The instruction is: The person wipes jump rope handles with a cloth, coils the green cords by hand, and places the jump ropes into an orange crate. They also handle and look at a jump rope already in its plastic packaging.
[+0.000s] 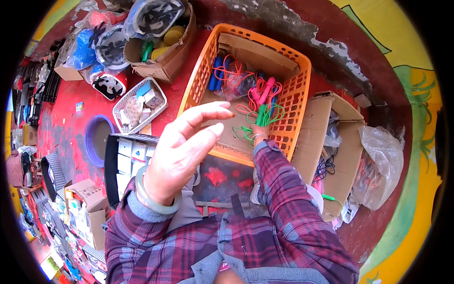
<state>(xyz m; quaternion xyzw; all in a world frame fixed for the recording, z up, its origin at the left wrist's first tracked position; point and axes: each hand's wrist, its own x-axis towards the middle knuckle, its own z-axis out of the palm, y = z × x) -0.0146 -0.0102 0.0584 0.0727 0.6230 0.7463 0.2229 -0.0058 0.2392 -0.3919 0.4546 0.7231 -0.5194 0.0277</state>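
The red floor (100, 105), patchy in places, carries an orange basket (306, 66); left of it sit a white basket (152, 115), a purple basin (90, 142) and a brown carton (163, 66), right of it an open cardboard box (309, 137).

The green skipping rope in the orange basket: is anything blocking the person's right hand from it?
Nothing visible: the right hand is right at the green skipping rope, though its grip is hard to make out. The pink handles lie just beyond, not between.
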